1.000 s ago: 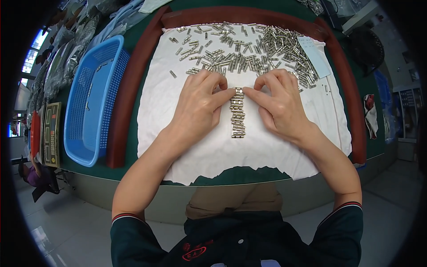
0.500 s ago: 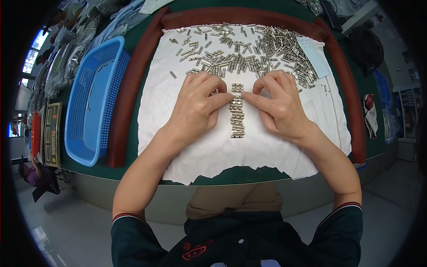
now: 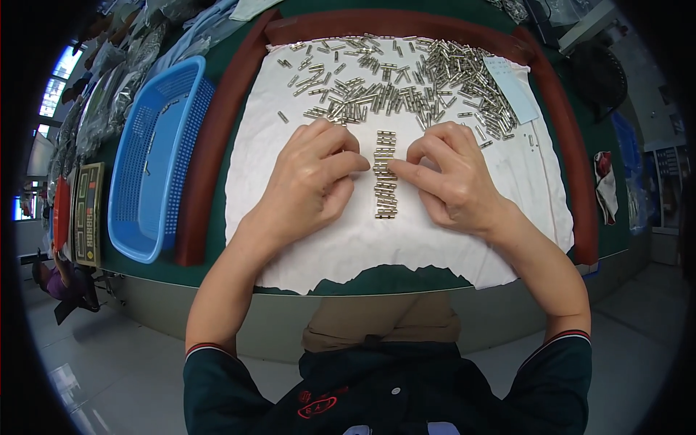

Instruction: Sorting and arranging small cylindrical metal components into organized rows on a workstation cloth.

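Note:
Small silvery metal cylinders form a narrow column [image 3: 386, 186] on the white cloth [image 3: 319, 257], mostly lying crosswise one below another. My left hand [image 3: 308, 177] is just left of the column, its index finger pointing at it, the thumb apart and the other fingers curled. From the right, my right hand [image 3: 453, 177] reaches in, its index fingertip at the column's edge, seemingly touching it. Its thumb is apart too, and I see nothing held in either hand. Beyond my hands lies a loose heap of the same cylinders [image 3: 457, 69].
A reddish-brown raised border [image 3: 395, 27] frames the cloth at the back and sides. Left of it stands a blue plastic basket [image 3: 138, 235] with a few small pieces inside. A pale blue paper slip [image 3: 513, 94] lies beside the heap. Bagged goods [image 3: 138, 65] crowd the far left.
Both hands have come slightly nearer to me along the column. My left index fingertip has drawn a little away from it, while the right one has moved in closer.

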`<action>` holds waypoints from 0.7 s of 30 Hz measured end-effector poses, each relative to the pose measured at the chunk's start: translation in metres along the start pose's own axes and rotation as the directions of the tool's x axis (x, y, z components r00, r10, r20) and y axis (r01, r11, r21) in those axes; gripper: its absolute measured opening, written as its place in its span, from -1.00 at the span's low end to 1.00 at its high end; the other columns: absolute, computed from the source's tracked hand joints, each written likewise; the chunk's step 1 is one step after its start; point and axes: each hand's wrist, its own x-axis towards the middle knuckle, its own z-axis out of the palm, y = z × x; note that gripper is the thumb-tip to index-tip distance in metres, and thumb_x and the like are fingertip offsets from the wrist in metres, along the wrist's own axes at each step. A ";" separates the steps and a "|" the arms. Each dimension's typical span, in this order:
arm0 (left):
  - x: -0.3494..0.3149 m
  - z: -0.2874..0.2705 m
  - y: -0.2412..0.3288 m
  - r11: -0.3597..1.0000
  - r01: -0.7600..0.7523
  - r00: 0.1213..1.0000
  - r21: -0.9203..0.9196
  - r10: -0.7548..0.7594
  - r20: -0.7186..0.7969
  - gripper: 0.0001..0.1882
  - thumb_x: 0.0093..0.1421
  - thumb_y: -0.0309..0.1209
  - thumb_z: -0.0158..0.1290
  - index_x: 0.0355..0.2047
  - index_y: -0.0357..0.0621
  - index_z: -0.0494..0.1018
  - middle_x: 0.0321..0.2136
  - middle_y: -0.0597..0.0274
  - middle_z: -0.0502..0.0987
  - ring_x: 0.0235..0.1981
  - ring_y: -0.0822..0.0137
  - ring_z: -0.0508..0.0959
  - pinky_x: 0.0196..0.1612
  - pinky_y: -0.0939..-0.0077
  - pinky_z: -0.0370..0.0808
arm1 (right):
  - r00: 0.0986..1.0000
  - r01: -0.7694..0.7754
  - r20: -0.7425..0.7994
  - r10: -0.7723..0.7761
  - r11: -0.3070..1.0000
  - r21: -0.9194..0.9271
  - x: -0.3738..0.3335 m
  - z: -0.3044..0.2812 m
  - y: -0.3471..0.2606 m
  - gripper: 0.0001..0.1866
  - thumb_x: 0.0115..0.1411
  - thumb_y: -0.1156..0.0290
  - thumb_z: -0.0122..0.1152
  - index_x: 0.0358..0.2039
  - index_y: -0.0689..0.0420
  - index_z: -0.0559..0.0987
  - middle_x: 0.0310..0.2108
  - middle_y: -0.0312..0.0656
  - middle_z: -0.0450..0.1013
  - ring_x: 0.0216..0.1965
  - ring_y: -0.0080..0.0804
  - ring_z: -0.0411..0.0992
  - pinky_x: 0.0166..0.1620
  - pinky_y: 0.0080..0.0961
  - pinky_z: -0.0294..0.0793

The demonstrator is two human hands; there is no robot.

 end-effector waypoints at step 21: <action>0.008 0.004 0.033 0.974 -0.016 0.918 0.227 -0.075 0.388 -0.59 -0.07 -0.35 0.18 -0.20 -0.25 0.42 -0.36 0.09 0.43 -0.32 0.14 0.45 -0.19 0.28 0.36 | 0.958 -0.162 -0.236 0.164 0.986 0.030 -0.004 -0.003 0.016 -0.76 -0.22 0.66 0.21 -0.45 0.15 0.62 -0.43 -0.26 0.41 -0.28 -0.27 0.36 -0.22 -0.35 0.37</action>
